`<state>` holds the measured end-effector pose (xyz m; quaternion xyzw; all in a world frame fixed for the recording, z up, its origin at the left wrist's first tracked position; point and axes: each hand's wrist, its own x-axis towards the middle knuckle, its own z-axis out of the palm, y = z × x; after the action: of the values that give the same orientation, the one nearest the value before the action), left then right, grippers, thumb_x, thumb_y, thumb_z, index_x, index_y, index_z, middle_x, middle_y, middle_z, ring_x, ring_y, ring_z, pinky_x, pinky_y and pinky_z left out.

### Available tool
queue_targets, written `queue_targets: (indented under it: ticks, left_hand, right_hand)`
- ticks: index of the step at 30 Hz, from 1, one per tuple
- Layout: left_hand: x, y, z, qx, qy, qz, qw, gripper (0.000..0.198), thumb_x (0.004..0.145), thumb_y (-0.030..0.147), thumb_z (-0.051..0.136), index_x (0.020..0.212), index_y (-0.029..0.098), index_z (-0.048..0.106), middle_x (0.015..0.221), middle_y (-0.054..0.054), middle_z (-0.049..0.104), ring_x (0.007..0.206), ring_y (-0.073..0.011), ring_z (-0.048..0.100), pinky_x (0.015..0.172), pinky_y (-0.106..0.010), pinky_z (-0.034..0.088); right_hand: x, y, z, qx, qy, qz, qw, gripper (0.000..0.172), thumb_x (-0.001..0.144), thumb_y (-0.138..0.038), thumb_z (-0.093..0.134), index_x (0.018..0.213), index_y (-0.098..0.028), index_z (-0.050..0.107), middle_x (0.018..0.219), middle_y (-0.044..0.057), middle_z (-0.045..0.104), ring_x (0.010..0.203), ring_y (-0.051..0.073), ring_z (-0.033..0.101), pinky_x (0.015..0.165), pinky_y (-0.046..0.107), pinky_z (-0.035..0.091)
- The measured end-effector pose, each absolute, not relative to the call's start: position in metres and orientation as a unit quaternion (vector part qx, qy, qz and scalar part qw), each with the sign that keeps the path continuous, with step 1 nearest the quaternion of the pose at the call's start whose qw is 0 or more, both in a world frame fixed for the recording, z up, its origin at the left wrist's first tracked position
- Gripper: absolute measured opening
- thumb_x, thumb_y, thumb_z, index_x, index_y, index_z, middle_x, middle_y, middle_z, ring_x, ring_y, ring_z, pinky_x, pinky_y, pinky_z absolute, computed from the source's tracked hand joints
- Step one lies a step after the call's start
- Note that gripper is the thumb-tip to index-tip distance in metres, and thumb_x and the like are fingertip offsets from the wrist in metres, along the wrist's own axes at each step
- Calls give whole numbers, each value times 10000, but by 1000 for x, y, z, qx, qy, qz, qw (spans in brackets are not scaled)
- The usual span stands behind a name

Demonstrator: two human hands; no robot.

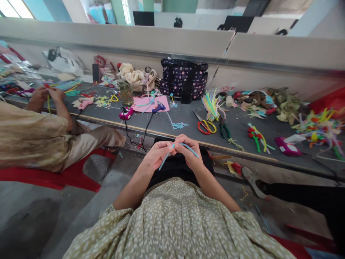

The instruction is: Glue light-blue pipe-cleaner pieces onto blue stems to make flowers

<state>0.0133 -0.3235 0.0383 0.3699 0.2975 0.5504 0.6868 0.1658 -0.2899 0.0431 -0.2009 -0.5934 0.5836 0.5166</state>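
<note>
A light blue pipe cleaner (pixel 192 150) is bent in the middle, one end pointing down left and the other curving out right. My left hand (pixel 157 155) pinches it near the bend, over my lap just in front of the table edge. Fingertips of my right hand (pixel 192 162) close on the same spot and meet the left ones. What exactly lies between the fingertips is partly hidden. On the table beyond are short blue pieces (pixel 180 126), red-and-yellow-handled scissors (pixel 206 126) and green-handled pliers (pixel 224 128).
A blue glue gun (pixel 159 108) lies on a pink sheet (pixel 164 100), near a glass jar (pixel 125 94) and a purple box (pixel 126 113). Behind stands a dotted bag (pixel 175 79). Coloured pipe cleaners (pixel 211 106) lie bundled. At left, another person's hands (pixel 47 96) work.
</note>
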Motion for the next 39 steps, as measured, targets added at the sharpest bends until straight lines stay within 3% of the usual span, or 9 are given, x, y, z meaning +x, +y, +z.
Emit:
queue_targets:
  ticks: [7,12,19,23,30,36,39]
  left_hand:
    - [25,-330,47,395,319,628,590,202,694,304,825,648,147,707,696,-22,636,699,-117,567,717,-241,437]
    - [31,-334,47,441,334,662,507,173,764,289,773,672,162,701,732,-19,607,732,-128,544,726,-255,432]
    - [33,-341,49,510,418,666,349,109,795,302,738,733,214,728,813,-43,646,831,-194,581,823,-318,452]
    - [36,-346,52,523,433,664,311,51,769,264,758,733,230,748,830,-59,655,854,-219,583,867,-344,446]
    - [34,-340,51,525,426,637,370,141,772,318,758,699,205,716,772,-37,634,796,-190,558,812,-306,437]
    - [29,-333,47,432,347,589,588,354,807,472,709,706,133,710,738,-55,669,728,-151,594,726,-252,453]
    - [25,-330,42,384,330,556,659,359,759,462,762,712,108,729,701,-68,683,672,-139,610,663,-228,465]
  right_hand:
    - [169,-292,46,-242,-656,429,572,40,836,-252,707,811,-240,735,800,14,587,774,159,587,689,301,495]
    - [169,-299,51,-256,-686,325,599,91,860,-221,665,841,-249,749,826,15,579,794,158,573,732,313,486]
    - [172,-302,55,-256,-707,315,579,91,870,-253,656,872,-262,746,849,28,586,797,174,575,744,333,484]
    - [175,-301,58,-256,-705,344,565,110,882,-264,630,831,-242,725,849,31,579,803,179,567,756,339,475]
    - [173,-295,49,-247,-645,449,566,181,871,-306,647,717,-214,675,787,15,544,769,161,542,719,306,451]
    - [169,-296,49,-235,-605,539,538,206,882,-328,656,723,-198,665,791,-2,526,618,100,508,580,254,425]
    - [169,-297,50,-228,-584,587,512,197,862,-354,682,744,-198,661,807,-4,535,560,85,507,531,247,443]
